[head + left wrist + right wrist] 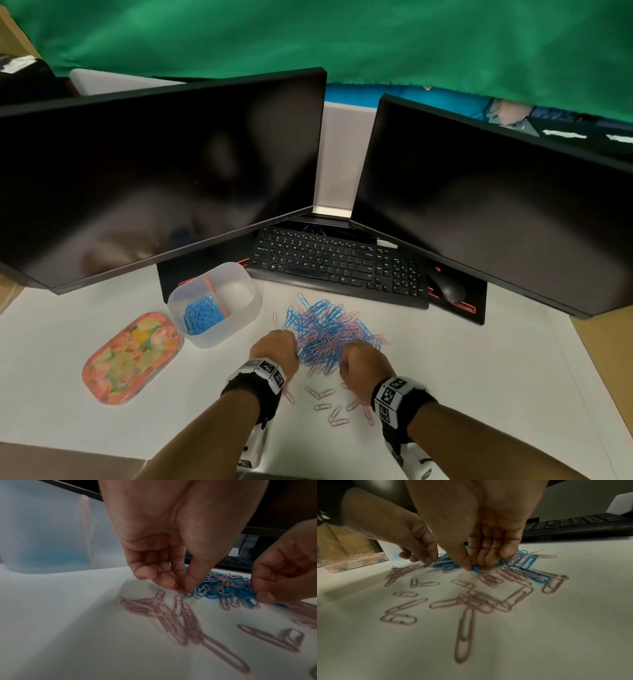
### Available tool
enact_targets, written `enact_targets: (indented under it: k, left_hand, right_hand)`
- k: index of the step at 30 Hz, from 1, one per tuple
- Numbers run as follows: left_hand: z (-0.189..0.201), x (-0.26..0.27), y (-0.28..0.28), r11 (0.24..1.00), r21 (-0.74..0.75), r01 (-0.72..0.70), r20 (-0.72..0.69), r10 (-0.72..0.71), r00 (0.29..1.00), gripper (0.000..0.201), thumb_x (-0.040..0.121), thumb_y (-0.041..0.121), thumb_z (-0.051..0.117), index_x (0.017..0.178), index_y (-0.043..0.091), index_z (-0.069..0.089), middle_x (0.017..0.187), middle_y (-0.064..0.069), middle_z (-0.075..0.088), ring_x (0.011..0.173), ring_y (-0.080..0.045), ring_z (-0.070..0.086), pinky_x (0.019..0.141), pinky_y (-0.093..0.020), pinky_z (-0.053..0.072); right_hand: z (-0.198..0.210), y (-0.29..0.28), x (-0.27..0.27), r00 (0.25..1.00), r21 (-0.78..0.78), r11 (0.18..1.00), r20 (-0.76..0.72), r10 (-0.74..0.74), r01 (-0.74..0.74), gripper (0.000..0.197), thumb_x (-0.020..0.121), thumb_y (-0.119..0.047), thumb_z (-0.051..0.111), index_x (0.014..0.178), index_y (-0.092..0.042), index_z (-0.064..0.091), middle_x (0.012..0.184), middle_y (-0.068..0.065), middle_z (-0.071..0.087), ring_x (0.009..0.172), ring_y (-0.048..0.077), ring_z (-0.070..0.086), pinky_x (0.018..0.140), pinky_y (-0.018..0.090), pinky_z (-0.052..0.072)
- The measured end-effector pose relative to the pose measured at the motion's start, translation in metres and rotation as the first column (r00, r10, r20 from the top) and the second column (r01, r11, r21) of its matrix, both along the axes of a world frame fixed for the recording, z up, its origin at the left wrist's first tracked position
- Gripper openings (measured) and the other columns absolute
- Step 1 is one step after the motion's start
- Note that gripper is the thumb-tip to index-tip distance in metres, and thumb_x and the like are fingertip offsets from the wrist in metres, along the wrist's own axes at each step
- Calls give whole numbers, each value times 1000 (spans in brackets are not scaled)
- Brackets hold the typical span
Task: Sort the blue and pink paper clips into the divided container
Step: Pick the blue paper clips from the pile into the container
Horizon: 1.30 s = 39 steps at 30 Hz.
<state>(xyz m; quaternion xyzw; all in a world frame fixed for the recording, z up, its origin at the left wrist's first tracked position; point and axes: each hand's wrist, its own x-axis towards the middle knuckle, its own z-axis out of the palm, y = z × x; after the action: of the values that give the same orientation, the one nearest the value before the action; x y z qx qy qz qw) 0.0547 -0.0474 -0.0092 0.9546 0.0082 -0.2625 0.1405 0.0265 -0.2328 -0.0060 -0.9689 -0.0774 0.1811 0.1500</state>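
Both hands work at the near edge of the mixed pile of blue and pink paper clips (329, 329) on the white counter (479, 377). The left hand (275, 349) pinches clips at the pile's left edge between thumb and fingertips (171, 584); the right hand (363, 363) has its curled fingers and thumb down in the pile, pinching clips. Loose pink clips (329, 407) lie nearer the person. The divided container (246, 308), left of the pile, holds blue clips (202, 315) in its left compartment.
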Motion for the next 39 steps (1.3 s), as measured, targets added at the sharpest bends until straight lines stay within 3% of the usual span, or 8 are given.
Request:
enact_targets:
  k: [5,11,20,27,31,33,35,39]
  left_hand:
    - [-3,0,13,998,3,63,18,-63,998,23,87,19,54,106,15,64,108,-5,66,98,-25,64,86,-34,54]
    - [-3,-4,17,998,-61,34,79,-29,996,22,90,30,54,107,17,60,108,-2,61,97,-23,61,86,-35,52]
    - [0,-3,13,994,-107,-4,64,11,998,17,88,19,53,102,18,63,105,-1,58,93,-20,59,84,-31,51]
    - [1,-6,21,912,-371,-174,72,215,974,23,80,13,62,63,27,54,75,10,61,78,-15,61,71,-21,46]
    - [3,-11,24,764,-571,-301,-21,352,936,20,78,6,65,78,26,62,76,-2,69,78,-16,66,75,-30,55]
    - [5,-11,24,648,-656,-386,-141,398,907,33,81,1,62,104,23,60,81,-13,67,71,-18,64,64,-25,52]
    - [9,-11,22,488,-726,-484,-296,415,861,45,83,-8,58,119,20,55,79,-12,65,71,-18,62,61,-21,51]
    - [12,-10,19,164,-763,-625,-509,445,737,31,86,-14,47,103,5,64,74,-13,60,69,-22,62,66,-29,55]
  right_hand:
    - [4,-4,-6,998,52,998,-38,-41,43,25,86,-17,47,65,-25,36,86,-3,48,77,16,46,68,26,38]
    - [1,-4,-4,999,89,995,10,-40,39,12,88,-24,51,79,-18,46,84,-4,46,76,17,46,58,20,33]
    - [-8,-3,0,999,148,989,28,-17,13,12,91,-19,54,84,-11,60,87,-3,51,78,14,50,70,20,37]
    - [-7,-14,4,995,303,948,-27,-98,102,14,85,-9,58,73,-7,64,76,3,62,67,12,54,65,19,43]
    - [0,-16,10,962,448,851,-126,-242,273,11,82,-5,64,76,-15,62,70,-2,62,63,5,54,60,11,44]
    - [3,-19,15,922,527,758,-248,-296,385,10,82,-4,62,85,-14,64,73,1,65,66,11,58,68,22,53]
    - [10,-22,18,853,637,571,-428,-297,518,25,84,1,59,105,-13,63,76,9,66,69,20,61,74,38,57]
    - [26,-24,20,719,709,139,-658,-222,691,33,88,10,44,109,-8,61,72,14,59,65,26,58,66,36,53]
